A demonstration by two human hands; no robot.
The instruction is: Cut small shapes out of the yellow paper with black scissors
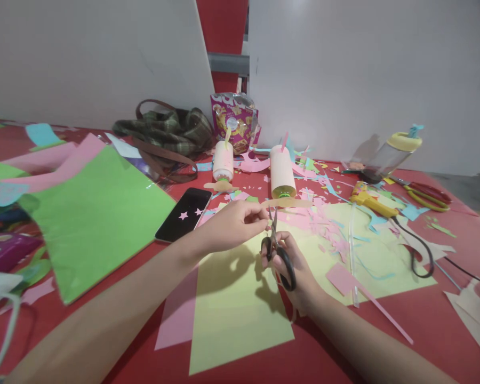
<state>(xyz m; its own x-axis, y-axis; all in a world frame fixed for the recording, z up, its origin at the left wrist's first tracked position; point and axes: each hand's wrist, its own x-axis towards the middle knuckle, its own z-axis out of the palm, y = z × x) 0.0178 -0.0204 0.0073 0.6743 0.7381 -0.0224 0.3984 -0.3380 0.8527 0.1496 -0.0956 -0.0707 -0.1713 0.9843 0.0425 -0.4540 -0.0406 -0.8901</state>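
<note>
My right hand [298, 266] grips black-handled scissors [280, 253], its fingers through the loops and the slightly parted blades pointing away from me. Just left of the blades, my left hand [240, 221] is closed in a pinch; whatever is between the fingertips is too small to make out. Below both hands lies a pale yellow paper sheet [232, 320], partly over a pink sheet [176, 314]. Beyond the hands stand two paper-wrapped bottles, a larger one [282, 168] and a smaller one [223, 160]. Pink paper stars [183, 216] rest on a black phone [180, 221].
A yellow glue gun [370, 200] with a black cord and red-and-yellow-handled scissors [428, 196] lie at the right, near a tilted clear container [390, 157]. Green paper [100, 218] covers the left. A snack bag [236, 122] and plaid bag [172, 128] stand at the back.
</note>
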